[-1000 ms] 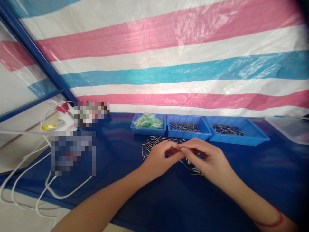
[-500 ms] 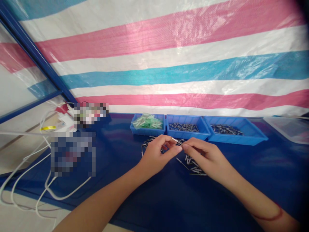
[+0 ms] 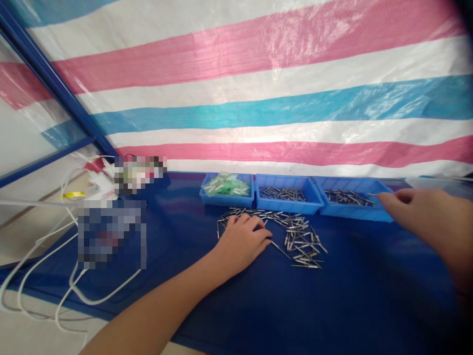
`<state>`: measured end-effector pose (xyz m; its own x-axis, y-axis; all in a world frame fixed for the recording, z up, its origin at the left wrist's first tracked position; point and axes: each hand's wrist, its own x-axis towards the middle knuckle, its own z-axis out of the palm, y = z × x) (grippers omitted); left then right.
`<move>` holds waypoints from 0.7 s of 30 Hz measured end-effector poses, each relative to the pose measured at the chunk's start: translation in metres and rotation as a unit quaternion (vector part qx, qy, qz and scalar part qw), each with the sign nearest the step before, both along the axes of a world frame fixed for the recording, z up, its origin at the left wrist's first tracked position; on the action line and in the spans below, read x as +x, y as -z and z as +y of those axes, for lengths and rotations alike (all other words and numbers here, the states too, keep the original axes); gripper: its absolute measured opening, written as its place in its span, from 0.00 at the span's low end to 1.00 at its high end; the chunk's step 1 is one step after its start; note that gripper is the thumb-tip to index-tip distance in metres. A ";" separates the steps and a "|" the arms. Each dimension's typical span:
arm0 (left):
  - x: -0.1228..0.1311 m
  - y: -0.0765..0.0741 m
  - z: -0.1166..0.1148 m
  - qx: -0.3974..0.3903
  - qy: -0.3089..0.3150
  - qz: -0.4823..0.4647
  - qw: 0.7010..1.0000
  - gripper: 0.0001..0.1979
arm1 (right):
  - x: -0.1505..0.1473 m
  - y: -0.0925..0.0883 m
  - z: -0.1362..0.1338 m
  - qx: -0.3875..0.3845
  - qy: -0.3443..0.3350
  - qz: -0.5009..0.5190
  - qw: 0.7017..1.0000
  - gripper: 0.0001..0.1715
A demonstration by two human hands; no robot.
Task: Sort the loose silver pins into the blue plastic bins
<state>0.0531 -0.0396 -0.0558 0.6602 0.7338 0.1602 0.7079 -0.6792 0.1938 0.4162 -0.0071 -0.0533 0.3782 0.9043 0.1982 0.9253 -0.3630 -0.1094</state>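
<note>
My left hand [image 3: 242,244] rests low over the loose pile of blind rivets [image 3: 301,236] on the blue table. Its thumb and forefinger close at the near-left end of a single blind rivet [image 3: 281,250] lying apart from the pile. Part of the pile is hidden beneath this hand. Off to the right, my right hand [image 3: 424,212] pinches another blind rivet [image 3: 371,195] by one end. That rivet points left over the right blue bin [image 3: 364,213], which holds more rivets.
The middle blue bin [image 3: 286,205] contains rivets; the left one [image 3: 225,200] holds green-and-clear plastic packets [image 3: 227,185]. A clear plastic lid or box [image 3: 436,183] sits behind my right hand. White cables [image 3: 103,298] loop at the left. A striped sheet [image 3: 258,116] hangs behind the table.
My hands have moved apart from where they met over the pile. The right one carried a rivet right to the right bin; the left lowered onto the pile.
</note>
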 end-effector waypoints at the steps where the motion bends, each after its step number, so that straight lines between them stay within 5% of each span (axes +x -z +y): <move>1: 0.000 0.000 0.001 0.001 -0.001 0.003 1.000 0.12 | 0.002 0.003 0.001 -0.022 0.008 -0.005 1.000 0.25; 5: 0.000 0.000 0.001 0.017 -0.016 0.003 1.000 0.11 | -0.006 0.003 -0.001 -0.065 0.027 -0.013 0.997 0.30; 11: 0.000 0.003 0.002 0.050 -0.071 0.016 0.996 0.14 | -0.047 -0.019 -0.012 -0.002 0.014 -0.033 0.999 0.28; 17: 0.002 0.007 0.004 0.056 -0.064 0.012 0.996 0.12 | -0.110 -0.029 -0.027 0.067 -0.093 0.018 0.993 0.21; 21: 0.005 0.001 0.004 0.025 -0.066 -0.057 0.996 0.12 | -0.136 -0.019 -0.032 0.066 -0.237 0.131 0.960 0.17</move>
<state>0.0576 -0.0354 -0.0570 0.5333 0.8028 0.2665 0.7674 -0.5917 0.2470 0.2806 -0.0389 -0.0341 -0.0161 0.9607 0.2770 0.9174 0.1244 -0.3781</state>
